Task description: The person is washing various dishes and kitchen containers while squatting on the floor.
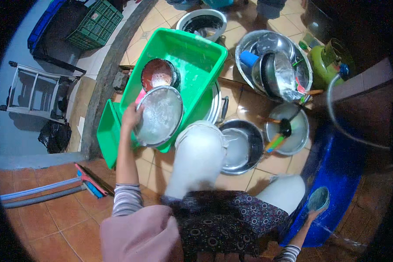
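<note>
My left hand [132, 116] grips the rim of a round metal lid or shallow pan [159, 116], held tilted over the near edge of a large green plastic tub [196, 49]. Inside the tub lies a round pan with a reddish-brown inside [157, 74], and something pink shows beside it. At the lower right, my right hand [314, 213] holds a small greenish dipper or bowl [318, 198] over a blue plastic container [330, 163]. A metal pot of cloudy water [237, 149] stands on the tiles near my knee.
A large metal basin [241, 70] holds bowls and utensils, with a utensil-topped pot [298, 140] below it. A green gas cylinder [321, 62] with a hose stands at right. A white-rimmed basin [221, 19] is behind the tub. Squeegee and brush [91, 185] lie left; a green crate [95, 24] stands upper left.
</note>
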Motion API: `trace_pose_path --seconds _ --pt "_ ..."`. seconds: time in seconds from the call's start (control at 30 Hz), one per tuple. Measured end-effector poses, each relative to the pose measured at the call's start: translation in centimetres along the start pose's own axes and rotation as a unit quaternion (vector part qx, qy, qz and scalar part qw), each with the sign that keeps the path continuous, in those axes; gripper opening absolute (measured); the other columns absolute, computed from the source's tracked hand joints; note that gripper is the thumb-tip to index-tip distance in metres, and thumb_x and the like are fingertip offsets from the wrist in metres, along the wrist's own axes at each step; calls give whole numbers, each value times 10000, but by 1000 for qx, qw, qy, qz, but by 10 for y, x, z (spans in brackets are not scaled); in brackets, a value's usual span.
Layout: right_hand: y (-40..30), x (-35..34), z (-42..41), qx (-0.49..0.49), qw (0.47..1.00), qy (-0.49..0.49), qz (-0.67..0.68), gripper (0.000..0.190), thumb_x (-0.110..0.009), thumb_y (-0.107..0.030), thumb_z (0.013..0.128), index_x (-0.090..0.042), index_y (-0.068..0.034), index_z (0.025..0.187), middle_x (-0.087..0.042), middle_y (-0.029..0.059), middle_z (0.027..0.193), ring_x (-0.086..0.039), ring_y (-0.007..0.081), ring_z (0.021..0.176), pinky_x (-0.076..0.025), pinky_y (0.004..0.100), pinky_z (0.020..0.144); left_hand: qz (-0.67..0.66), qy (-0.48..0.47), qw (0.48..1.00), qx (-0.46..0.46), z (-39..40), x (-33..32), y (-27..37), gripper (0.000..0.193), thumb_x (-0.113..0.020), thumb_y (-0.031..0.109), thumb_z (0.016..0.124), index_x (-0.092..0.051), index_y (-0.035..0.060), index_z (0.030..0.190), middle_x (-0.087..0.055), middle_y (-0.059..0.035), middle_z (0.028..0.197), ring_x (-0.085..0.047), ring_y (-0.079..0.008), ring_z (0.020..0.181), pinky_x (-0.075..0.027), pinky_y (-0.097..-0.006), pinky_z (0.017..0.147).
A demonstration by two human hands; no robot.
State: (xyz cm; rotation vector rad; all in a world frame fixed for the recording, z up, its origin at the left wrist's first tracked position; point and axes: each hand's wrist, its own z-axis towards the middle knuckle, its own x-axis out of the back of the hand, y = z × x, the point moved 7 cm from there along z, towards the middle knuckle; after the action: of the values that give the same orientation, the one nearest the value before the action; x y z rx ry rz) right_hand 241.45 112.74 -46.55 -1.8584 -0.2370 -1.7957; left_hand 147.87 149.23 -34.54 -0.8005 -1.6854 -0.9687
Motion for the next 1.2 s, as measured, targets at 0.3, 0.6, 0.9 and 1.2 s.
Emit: trace_pose_path --seconds 0.3,0.6,0.9,1.2 --pt "-84 54 -2 168 976 132 -41 448 -563 -206 874 -467 15 1252 -520 186 1243 -483 297 1150 -350 431 998 -66 154 980 -103 -14 140 61 466 -482 407 922 -549 -21 1095 -607 -172 943 -563 -225 852 -450 -372 783" --pt "-97 -27 26 -111 842 -175 498 310 -484 -186 930 -535 -40 1199 -628 100 1041 -612 179 866 -506 264 696 -161 -28 920 -358 -92 100 361 415 -509 238 944 -473 -23 1264 -562 -146 1184 -527 -204 1058 -382 -296 941" --pt "-123 -60 43 -188 509 -262 798 490 -445 -340 923 -470 59 1207 -550 221 1175 -580 307 1012 -508 363 826 46 -301 727 -615 -182 -178 534 489 -498 121 862 -362 21 1322 -619 -250 1013 -622 -335 940 -484 -425 803" --pt "-277 15 -5 14 540 -492 683 473 -501 -300 936 -413 -56 1331 -524 143 1252 -572 215 1045 -479 342 893 -22 -286 724 -627 -263 -338 550 360 -438 276 908 -497 0 1132 -603 -294 842 -584 -461 815 -454 -528 736"
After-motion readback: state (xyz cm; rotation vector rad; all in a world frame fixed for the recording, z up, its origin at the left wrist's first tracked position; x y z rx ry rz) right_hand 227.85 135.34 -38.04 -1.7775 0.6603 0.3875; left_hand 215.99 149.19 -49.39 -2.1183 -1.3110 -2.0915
